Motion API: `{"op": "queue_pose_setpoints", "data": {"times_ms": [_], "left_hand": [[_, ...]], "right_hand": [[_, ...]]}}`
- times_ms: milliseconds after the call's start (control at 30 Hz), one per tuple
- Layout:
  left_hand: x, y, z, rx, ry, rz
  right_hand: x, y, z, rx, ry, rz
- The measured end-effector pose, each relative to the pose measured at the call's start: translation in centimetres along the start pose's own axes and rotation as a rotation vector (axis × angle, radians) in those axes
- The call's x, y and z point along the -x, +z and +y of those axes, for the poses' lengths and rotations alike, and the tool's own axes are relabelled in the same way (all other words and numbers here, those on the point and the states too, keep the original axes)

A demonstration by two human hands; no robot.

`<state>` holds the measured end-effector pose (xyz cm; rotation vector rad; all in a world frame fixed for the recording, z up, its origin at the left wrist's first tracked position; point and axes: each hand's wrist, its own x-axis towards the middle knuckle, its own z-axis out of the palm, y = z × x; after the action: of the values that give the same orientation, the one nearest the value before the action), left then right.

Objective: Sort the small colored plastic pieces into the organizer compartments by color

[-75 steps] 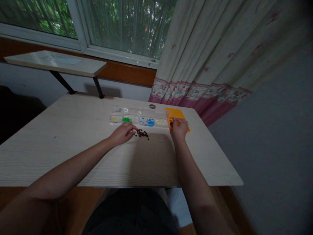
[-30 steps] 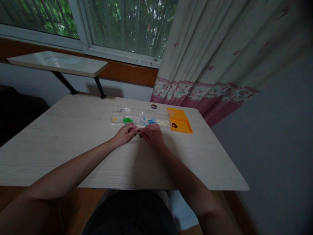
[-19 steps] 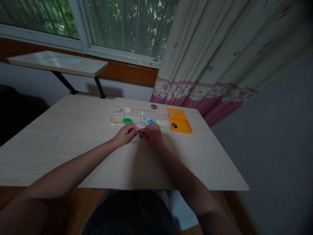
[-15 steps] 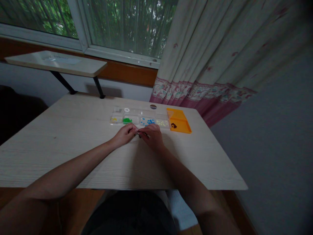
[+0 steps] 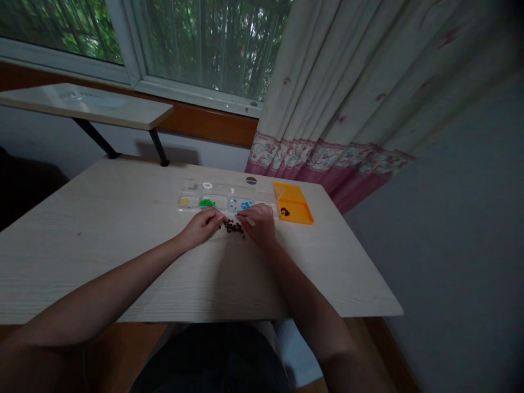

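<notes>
A loose pile of small dark brown pieces point(image 5: 234, 227) lies on the table between my two hands. My left hand point(image 5: 202, 226) rests at the pile's left side, its fingers pinched together on something too small to make out. At the right side, my right hand point(image 5: 258, 222) has thumb and forefinger closed, and what they hold is also unclear. Just beyond the hands stands a clear compartment box point(image 5: 221, 209) with its lid open. It holds yellow pieces point(image 5: 185, 201), green pieces point(image 5: 207, 203) and blue pieces point(image 5: 245, 206); my right hand partly covers its right end.
An open orange case point(image 5: 301, 212) with a few dark pieces point(image 5: 285, 212) in it stands right of the clear box. Behind is a round dark disc point(image 5: 251, 180). A raised shelf point(image 5: 123, 112) stands at the back left, and a curtain point(image 5: 323, 125) hangs behind the table.
My hands have moved apart, and the dark pile between them now shows. The whole view has shifted slightly.
</notes>
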<state>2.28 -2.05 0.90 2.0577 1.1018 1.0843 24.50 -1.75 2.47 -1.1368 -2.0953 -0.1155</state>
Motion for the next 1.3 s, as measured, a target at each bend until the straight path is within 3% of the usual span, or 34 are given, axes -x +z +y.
{"op": "queue_pose_setpoints", "data": {"times_ms": [233,367,467,667,833,1300], "left_hand": [[-0.1,-0.8,-0.2,-0.056,-0.008,0.05],[-0.1,-0.9,-0.4,-0.07,0.005,0.042],[-0.1,-1.2,-0.6,-0.074,0.019,0.045],[-0.2,-1.4,-1.0,-0.073,0.027,0.056],[-0.2,-1.5,-1.2,-0.138,0.041,0.019],[0.1,-1.7,-1.9,-0.348,0.18,-0.235]], "right_hand": [[1.2,-2.6,8.8,0.254,0.538,0.224],[2.7,-2.4,11.4,0.329,0.719,0.218],[3.1,-2.0,11.8,0.332,0.705,0.208],[2.5,-2.5,11.6,0.256,0.682,0.36],[2.1,-2.8,11.6,0.149,0.643,0.412],[1.6,-2.5,10.3,0.095,0.548,0.404]]}}
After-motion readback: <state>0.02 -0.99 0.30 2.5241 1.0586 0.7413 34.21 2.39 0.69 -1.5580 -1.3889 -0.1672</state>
